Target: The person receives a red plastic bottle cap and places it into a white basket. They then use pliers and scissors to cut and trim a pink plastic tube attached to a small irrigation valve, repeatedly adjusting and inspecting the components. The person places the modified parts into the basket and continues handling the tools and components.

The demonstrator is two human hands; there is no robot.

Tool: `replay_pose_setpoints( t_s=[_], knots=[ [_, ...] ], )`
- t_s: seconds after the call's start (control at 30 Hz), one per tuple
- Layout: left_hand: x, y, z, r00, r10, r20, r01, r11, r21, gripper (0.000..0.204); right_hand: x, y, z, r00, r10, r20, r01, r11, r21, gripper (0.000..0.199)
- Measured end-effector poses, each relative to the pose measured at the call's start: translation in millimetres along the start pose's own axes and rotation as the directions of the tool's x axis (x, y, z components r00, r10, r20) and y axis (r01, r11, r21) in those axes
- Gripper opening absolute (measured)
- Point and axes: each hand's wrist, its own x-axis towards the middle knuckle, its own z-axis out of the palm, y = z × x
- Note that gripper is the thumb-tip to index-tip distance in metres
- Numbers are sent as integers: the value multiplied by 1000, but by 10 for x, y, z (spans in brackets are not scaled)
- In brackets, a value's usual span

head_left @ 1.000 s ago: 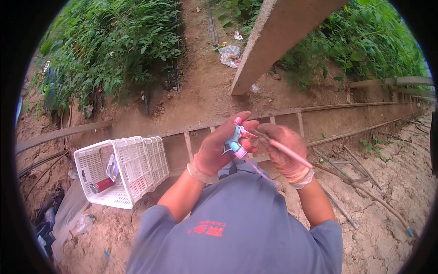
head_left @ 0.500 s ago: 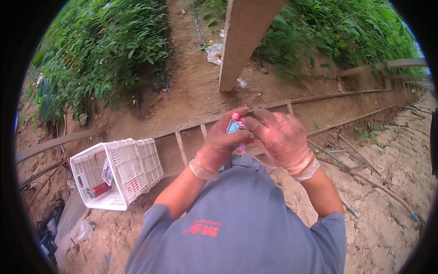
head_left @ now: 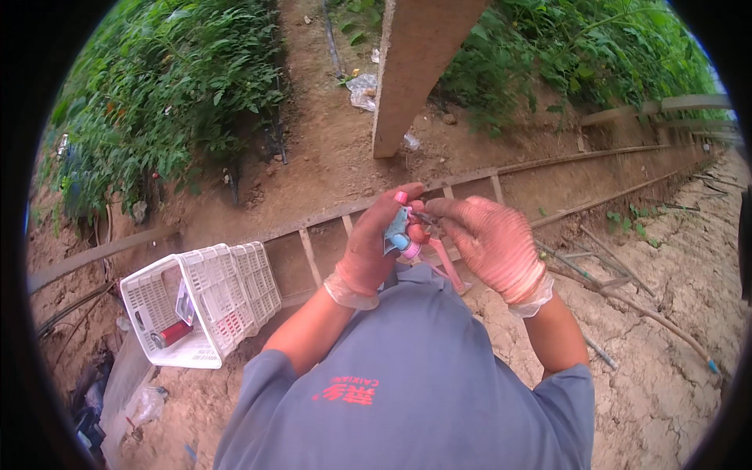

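From where I stand: gloved left hand (head_left: 366,249) is closed around a small blue-and-pink item (head_left: 397,229), held up in front of the person's chest, pink end upward. Gloved right hand (head_left: 495,244), fingers bunched, is right at the item's side; can't tell what it pinches, small dark bit there is blurred. Pink strip (head_left: 448,265) hangs below, between the hands. White crate (head_left: 229,283) lies tipped on the soil at left, red cylinder (head_left: 171,334) inside.

Small blue-and-pink device (head_left: 400,241) between both hands (head_left: 366,249)
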Motion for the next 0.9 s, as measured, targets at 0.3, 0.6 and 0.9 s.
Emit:
replay_pose_setpoints(
  t_s=[0.3, 0.6, 0.9],
  knots=[
    [62, 30, -28, 1000, -21, -2, 21, 995, 96, 51, 198, 90, -37, 992, 23, 122, -21, 1000, -19, 27],
    [94, 100, -43, 994, 106, 29, -110, 946, 306, 51, 221, 183, 73, 996, -58, 63, 40, 967, 251, 28],
    [126, 95, 16, 975, 220, 14, -199, 852, 484, 45, 161, -96, 113, 991, -129, -27, 118, 958, -260, 18]
  ],
)
